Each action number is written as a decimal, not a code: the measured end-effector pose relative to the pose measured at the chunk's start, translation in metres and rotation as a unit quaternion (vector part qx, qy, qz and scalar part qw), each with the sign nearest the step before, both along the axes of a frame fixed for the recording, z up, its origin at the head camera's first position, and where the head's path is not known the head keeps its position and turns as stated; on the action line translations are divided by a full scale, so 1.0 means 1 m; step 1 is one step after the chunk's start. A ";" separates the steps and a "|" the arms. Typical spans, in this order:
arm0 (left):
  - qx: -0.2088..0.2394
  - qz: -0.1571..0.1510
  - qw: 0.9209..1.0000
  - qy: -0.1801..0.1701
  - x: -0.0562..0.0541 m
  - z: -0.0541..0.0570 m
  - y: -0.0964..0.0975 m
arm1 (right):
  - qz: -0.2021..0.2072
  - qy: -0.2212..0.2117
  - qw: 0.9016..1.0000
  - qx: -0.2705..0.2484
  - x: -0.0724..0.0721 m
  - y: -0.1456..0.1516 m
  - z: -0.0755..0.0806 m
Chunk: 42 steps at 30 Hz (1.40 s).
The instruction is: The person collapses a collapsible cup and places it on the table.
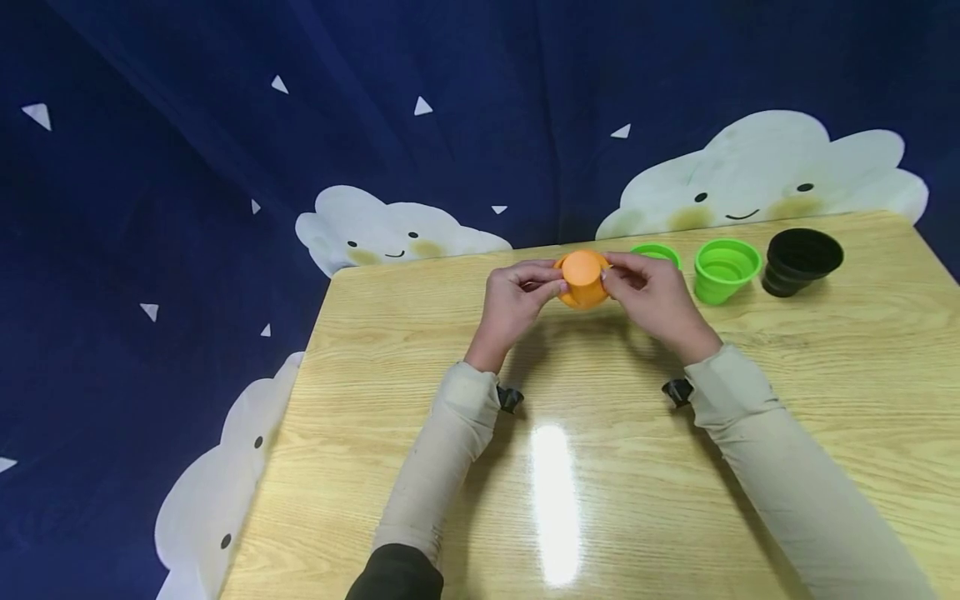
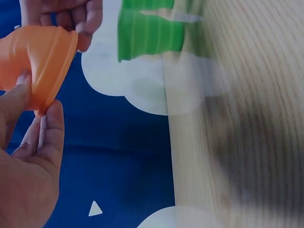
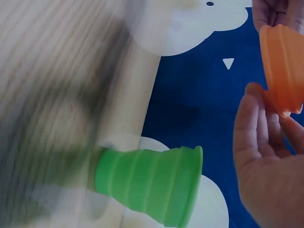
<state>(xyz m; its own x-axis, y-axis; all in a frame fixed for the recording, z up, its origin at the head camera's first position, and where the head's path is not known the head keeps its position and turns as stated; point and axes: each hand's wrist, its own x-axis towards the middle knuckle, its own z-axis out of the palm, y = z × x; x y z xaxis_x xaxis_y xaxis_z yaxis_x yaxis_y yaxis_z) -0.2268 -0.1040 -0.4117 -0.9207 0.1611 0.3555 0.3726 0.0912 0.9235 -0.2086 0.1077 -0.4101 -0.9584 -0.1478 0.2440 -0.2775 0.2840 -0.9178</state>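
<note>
Three down, one in progress, is how I'd call it. Taking the orange collapsible cup (image 1: pixel 582 271) as the middle of the dial, with 12 pointing away from the person, the partly hidden green cup (image 1: pixel 656 250) stood between 2 and 3 o'clock, and the clear-view green cup (image 1: pixel 723 282) and black cup (image 1: pixel 798 258) were further out near 3, all extended and mouth up. The orange one was base up, held over the far side of the table (image 1: pixel 390 350), and looked only partway reshaped to me: left wrist view showed its wall buckled near the thumb. So I'd guess the work left was finishing that wall and putting it down.

Hands-wise, the left hand (image 1: pixel 516 302) pinched it around 8–9 o'clock, its forearm coming in from 7. The right hand (image 1: pixel 656 298) pinched the 3 o'clock side, forearm from between 4 and 5. Both grips were narrow, fingertips and thumbs only.
</note>
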 end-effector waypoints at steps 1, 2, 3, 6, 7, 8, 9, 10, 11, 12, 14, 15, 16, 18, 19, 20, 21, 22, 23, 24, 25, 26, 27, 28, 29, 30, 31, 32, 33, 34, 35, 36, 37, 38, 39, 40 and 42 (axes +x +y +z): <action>-0.001 0.004 1.000 -0.003 0.000 0.000 0.000 | 0.007 -0.011 1.000 -0.019 0.001 0.000 0.000; 0.000 0.008 1.000 -0.006 0.000 0.000 0.000 | 0.014 -0.017 0.999 -0.035 0.002 -0.001 0.001; -0.002 0.014 1.000 -0.006 0.000 0.000 0.000 | 0.020 -0.020 0.998 -0.052 0.002 -0.001 0.001; -0.010 0.038 0.999 -0.008 -0.001 0.000 0.000 | 0.033 -0.014 0.994 -0.102 0.004 -0.003 0.002; -0.013 0.047 0.999 -0.008 -0.001 0.000 0.000 | 0.035 -0.006 0.993 -0.113 0.005 -0.003 0.002; -0.015 0.055 0.998 -0.006 -0.001 0.000 0.000 | 0.036 0.004 0.992 -0.121 0.005 -0.004 0.002; -0.020 0.064 0.998 -0.005 -0.001 0.000 0.000 | 0.036 0.013 0.991 -0.131 0.005 -0.004 0.002; -0.022 0.071 0.997 -0.004 -0.001 0.000 0.000 | 0.035 0.022 0.990 -0.137 0.006 -0.005 0.001; -0.023 0.077 0.997 -0.003 0.000 0.000 0.000 | 0.034 0.031 0.989 -0.137 0.006 -0.005 0.000; -0.024 0.083 0.996 -0.004 0.000 0.001 0.001 | 0.032 0.041 0.990 -0.134 0.006 -0.006 -0.001; -0.024 0.093 0.995 -0.002 0.000 0.001 0.002 | 0.026 0.059 0.990 -0.124 0.007 -0.008 -0.003; -0.024 0.099 0.995 -0.004 0.000 0.001 0.003 | 0.021 0.066 0.991 -0.118 0.008 -0.009 -0.004; -0.023 0.104 0.994 -0.003 0.001 0.000 0.004 | 0.017 0.075 0.991 -0.112 0.009 -0.010 -0.004; -0.022 0.116 0.993 -0.007 0.001 0.000 0.005 | 0.006 0.091 0.990 -0.104 0.011 -0.014 -0.003; -0.020 0.120 0.992 -0.010 0.001 -0.001 0.006 | 0.000 0.100 0.990 -0.101 0.013 -0.016 -0.001; -0.016 0.124 0.992 -0.013 0.001 -0.001 0.006 | -0.007 0.110 0.989 -0.097 0.016 -0.019 0.002; -0.013 0.128 0.991 -0.017 0.001 -0.002 0.007 | -0.015 0.120 0.988 -0.094 0.018 -0.021 0.005; -0.010 0.132 0.991 -0.021 0.001 -0.001 0.007 | -0.024 0.130 0.987 -0.090 0.021 -0.024 0.008; -0.008 0.137 0.990 -0.023 0.002 -0.001 0.008 | -0.033 0.137 0.986 -0.086 0.023 -0.027 0.012; -0.006 0.141 0.990 -0.025 0.002 0.000 0.009 | -0.044 0.144 0.985 -0.084 0.025 -0.030 0.015; -0.005 0.145 0.989 -0.024 0.002 0.000 0.009 | -0.054 0.152 0.983 -0.084 0.027 -0.032 0.017; -0.002 0.148 0.989 -0.022 0.002 0.001 0.010 | -0.065 0.157 0.982 -0.084 0.028 -0.035 0.019; 0.000 0.152 0.988 -0.021 0.003 0.002 0.011 | -0.075 0.161 0.981 -0.084 0.028 -0.037 0.019; 0.002 0.155 0.988 -0.019 0.006 0.007 0.012 | -0.083 0.164 0.979 -0.085 0.028 -0.039 0.020; 0.002 0.159 0.987 -0.016 0.009 0.012 0.014 | -0.090 0.165 0.978 -0.088 0.025 -0.039 0.016; 0.006 0.160 0.987 -0.015 0.013 0.017 0.015 | -0.096 0.166 0.977 -0.088 0.022 -0.039 0.012; 0.008 0.161 0.987 -0.012 0.016 0.021 0.016 | -0.100 0.166 0.977 -0.088 0.019 -0.039 0.007; 0.010 0.162 0.987 -0.011 0.019 0.026 0.017 | -0.103 0.165 0.977 -0.085 0.016 -0.038 0.002; 0.011 0.162 0.987 -0.009 0.023 0.030 0.018 | -0.106 0.163 0.978 -0.080 0.013 -0.036 -0.002; 0.012 0.162 0.987 -0.007 0.026 0.034 0.019 | -0.109 0.161 0.978 -0.077 0.010 -0.035 -0.006; 0.012 0.161 0.987 -0.003 0.026 0.035 0.019 | -0.111 0.160 0.978 -0.072 0.007 -0.034 -0.011; 0.013 0.160 0.987 0.000 0.026 0.034 0.019 | -0.114 0.158 0.979 -0.065 0.007 -0.033 -0.011; 0.014 0.160 0.987 0.005 0.027 0.034 0.019 | -0.117 0.157 0.979 -0.059 0.006 -0.033 -0.010; 0.015 0.160 0.987 0.008 0.027 0.034 0.020 | -0.122 0.155 0.979 -0.051 0.006 -0.033 -0.010; 0.016 0.159 0.987 0.010 0.028 0.034 0.020 | -0.127 0.153 0.979 -0.046 0.006 -0.033 -0.009; 0.017 0.160 0.987 0.011 0.028 0.034 0.020 | -0.132 0.153 0.979 -0.038 0.005 -0.033 -0.008; 0.018 0.161 0.987 0.014 0.028 0.034 0.020 | -0.142 0.151 0.978 -0.023 0.004 -0.033 -0.006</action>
<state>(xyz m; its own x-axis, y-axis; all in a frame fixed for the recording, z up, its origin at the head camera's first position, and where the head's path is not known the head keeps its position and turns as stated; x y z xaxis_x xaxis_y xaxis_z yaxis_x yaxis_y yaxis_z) -0.1988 -0.0844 -0.3778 -0.9121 -0.1504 0.3814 0.3547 0.1768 0.9181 -0.2042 0.0749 -0.4165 -0.8427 0.1314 0.5221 -0.4538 0.3483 -0.8202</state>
